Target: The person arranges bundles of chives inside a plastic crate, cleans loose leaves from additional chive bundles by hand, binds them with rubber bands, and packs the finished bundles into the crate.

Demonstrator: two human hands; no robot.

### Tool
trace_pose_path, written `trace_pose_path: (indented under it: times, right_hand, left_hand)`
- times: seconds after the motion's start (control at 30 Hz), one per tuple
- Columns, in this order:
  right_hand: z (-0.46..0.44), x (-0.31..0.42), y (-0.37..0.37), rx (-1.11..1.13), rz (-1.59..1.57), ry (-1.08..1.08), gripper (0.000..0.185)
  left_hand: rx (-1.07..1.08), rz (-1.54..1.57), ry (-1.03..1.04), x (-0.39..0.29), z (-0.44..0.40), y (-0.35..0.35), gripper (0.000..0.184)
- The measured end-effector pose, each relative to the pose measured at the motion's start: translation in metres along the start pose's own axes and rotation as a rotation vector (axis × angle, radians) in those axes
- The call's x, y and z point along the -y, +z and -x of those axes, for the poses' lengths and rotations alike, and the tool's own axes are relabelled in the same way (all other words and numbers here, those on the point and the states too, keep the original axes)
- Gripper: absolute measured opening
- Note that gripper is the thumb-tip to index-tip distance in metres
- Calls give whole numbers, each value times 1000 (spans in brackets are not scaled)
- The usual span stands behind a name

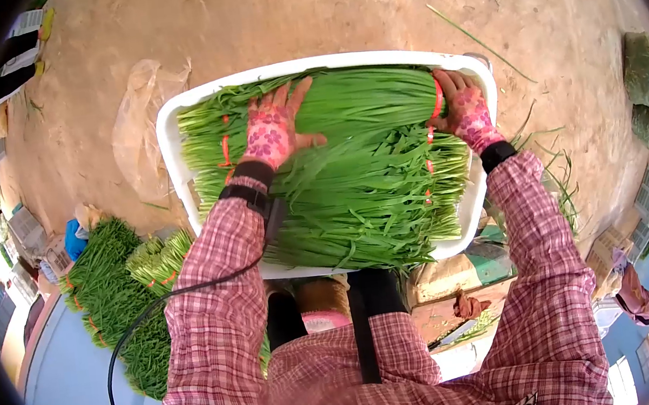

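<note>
A white tub holds bundles of long green leafy stalks tied with red bands. My left hand, in a pink flowered fingerless glove, lies on the leaves at the upper left with its fingers spread. At the upper right, my right hand, gloved alike, rests on the end of a bundle beside a red band, near the tub's right wall. Its fingers are apart and partly bent over the stalks. Dark straps circle both wrists.
More green bundles lie at the lower left. A clear plastic bag sits on the brown floor left of the tub. Loose stalks lie on the floor at right. A black cable runs from my left arm. A person is at far right.
</note>
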State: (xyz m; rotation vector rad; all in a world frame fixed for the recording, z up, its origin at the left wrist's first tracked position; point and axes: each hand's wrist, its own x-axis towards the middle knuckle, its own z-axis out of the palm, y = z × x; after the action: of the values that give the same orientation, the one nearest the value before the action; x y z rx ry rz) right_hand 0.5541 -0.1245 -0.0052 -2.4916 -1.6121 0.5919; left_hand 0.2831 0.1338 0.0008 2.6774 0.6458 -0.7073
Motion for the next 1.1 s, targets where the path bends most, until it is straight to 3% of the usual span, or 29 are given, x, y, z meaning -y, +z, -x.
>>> trace_pose_path:
  times: [0.07,0.17,0.27,0.33,0.4,0.43,0.53,0.57,0.67,0.87,1.1]
  right_hand:
    - [-5,-1,1,68,0,37,98]
    - [-7,6,-9,147,35,83,100]
    - [3,20,-24,15,140,14,99]
    - [16,33,-32,-24,229,62,97]
    - [26,37,-25,-98,198,-10,93]
    - [24,46,-31,-28,202,-83,90]
    - [12,57,-20,-64,107,-189,89]
    - [7,58,-19,-62,89,-180,89]
    - [-2,53,-11,-66,134,-205,89]
    - [-10,33,-14,-87,109,-379,86]
    - [-17,33,-1,-84,157,-359,89]
  left_hand:
    - [154,24,-36,-4,-8,-14,116]
    - [41,65,4,3,-5,-4,114]
    - [118,125,15,6,-3,-22,111]
    - [-8,-15,-22,-1,12,-23,104]
    - [-318,-128,3,7,26,-1,103]
    - [-229,-182,-78,-2,35,-8,107]
    - [-338,-143,132,-34,46,-32,114]
    - [-177,-208,164,-44,38,-33,123]
    - [-177,-227,237,-37,17,-24,120]
    - [-158,-72,70,7,29,7,106]
    - [-31,-6,20,19,14,14,107]
